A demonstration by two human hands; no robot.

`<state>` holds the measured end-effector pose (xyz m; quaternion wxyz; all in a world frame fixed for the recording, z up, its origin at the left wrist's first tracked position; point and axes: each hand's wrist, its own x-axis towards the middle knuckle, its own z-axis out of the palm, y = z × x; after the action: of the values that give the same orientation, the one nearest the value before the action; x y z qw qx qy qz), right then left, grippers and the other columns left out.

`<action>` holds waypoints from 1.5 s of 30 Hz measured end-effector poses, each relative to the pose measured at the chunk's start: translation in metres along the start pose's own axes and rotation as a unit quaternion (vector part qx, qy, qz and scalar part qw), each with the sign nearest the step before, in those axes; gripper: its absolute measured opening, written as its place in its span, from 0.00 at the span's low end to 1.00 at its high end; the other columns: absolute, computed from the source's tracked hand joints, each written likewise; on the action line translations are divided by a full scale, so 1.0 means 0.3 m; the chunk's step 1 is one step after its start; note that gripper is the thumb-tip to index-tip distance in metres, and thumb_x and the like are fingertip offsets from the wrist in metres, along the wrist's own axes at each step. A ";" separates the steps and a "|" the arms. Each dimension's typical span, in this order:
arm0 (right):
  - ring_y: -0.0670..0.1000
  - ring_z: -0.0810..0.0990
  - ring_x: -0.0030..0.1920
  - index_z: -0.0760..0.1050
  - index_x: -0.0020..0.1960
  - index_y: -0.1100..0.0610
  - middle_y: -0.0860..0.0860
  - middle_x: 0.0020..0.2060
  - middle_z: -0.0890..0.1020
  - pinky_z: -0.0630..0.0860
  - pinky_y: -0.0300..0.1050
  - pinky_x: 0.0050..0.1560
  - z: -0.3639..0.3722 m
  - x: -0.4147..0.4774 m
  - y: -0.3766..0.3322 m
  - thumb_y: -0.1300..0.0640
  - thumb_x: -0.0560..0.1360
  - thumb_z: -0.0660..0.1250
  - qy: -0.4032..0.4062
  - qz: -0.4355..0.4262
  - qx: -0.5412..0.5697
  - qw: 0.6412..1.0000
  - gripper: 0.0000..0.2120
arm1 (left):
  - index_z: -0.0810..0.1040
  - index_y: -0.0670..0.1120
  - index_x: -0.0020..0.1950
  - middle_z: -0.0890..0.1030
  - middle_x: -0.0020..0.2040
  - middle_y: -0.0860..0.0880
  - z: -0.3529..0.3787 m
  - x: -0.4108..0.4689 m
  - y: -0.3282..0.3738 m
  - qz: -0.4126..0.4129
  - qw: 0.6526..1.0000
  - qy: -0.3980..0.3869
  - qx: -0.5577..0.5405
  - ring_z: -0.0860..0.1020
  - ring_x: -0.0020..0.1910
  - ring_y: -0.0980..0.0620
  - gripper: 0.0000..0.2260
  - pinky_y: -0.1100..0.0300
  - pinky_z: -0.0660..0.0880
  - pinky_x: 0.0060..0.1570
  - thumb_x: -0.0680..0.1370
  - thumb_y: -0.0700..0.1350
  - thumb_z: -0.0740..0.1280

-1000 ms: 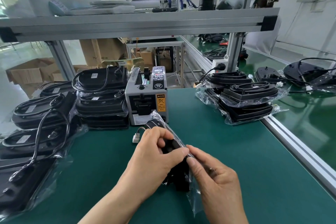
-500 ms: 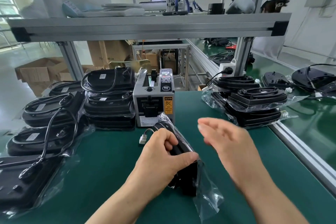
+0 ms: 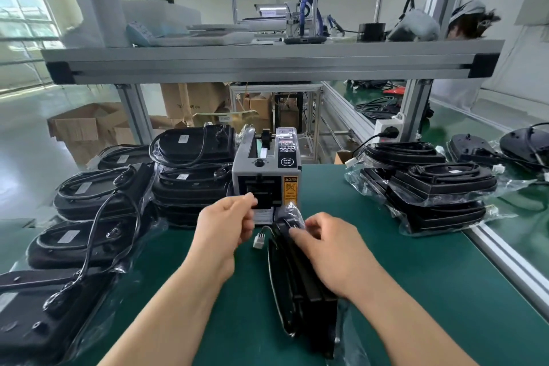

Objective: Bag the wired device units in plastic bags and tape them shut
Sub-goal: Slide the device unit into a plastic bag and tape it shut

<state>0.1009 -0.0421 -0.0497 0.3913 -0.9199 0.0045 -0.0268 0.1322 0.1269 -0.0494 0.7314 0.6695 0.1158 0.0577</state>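
Fingers (image 3: pixel 249 202) of left hand (image 3: pixel 225 226) hide the dispenser (image 3: pixel 285 163) slot.

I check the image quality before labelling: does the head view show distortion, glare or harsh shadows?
Head view: wide-angle distortion splays the frame posts; the window is overexposed; glare spots sit on the bagged unit under the right hand; lighting is even, shadows soft.

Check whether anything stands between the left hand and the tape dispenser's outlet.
Nothing visible. The left hand is at the outlet of the tape dispenser; the bagged unit, gripped by the right hand, and its white connector lie nearer the person, off that path.
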 end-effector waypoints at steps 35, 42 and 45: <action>0.51 0.69 0.30 0.63 0.30 0.52 0.49 0.29 0.72 0.65 0.44 0.30 -0.007 -0.012 0.001 0.51 0.83 0.55 0.011 -0.072 -0.045 0.996 0.22 | 0.81 0.34 0.43 0.73 0.31 0.47 0.056 -0.015 0.017 -0.009 0.978 -0.160 0.134 0.64 0.25 0.56 0.13 0.59 0.59 0.31 0.70 0.44 0.75; 0.50 0.67 0.29 0.63 0.30 0.52 0.49 0.28 0.71 0.62 0.43 0.28 -0.006 -0.012 0.000 0.51 0.83 0.55 0.013 -0.068 -0.052 0.996 0.22 | 0.81 0.46 0.31 0.75 0.29 0.49 0.056 -0.010 -0.012 0.023 0.980 -0.149 0.129 0.66 0.24 0.58 0.09 0.65 0.64 0.27 0.72 0.40 0.75; 0.51 0.66 0.30 0.62 0.30 0.52 0.49 0.28 0.70 0.62 0.44 0.28 -0.008 -0.011 0.001 0.53 0.82 0.55 0.008 -0.066 -0.057 0.996 0.21 | 0.80 0.46 0.29 0.76 0.26 0.53 0.061 -0.013 -0.026 0.045 0.981 -0.144 0.125 0.70 0.22 0.62 0.12 0.71 0.67 0.25 0.72 0.38 0.74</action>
<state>0.0973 -0.0439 -0.0483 0.3356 -0.9387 -0.0512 -0.0594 0.1324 0.1075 -0.0555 0.6474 0.7617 -0.0144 -0.0212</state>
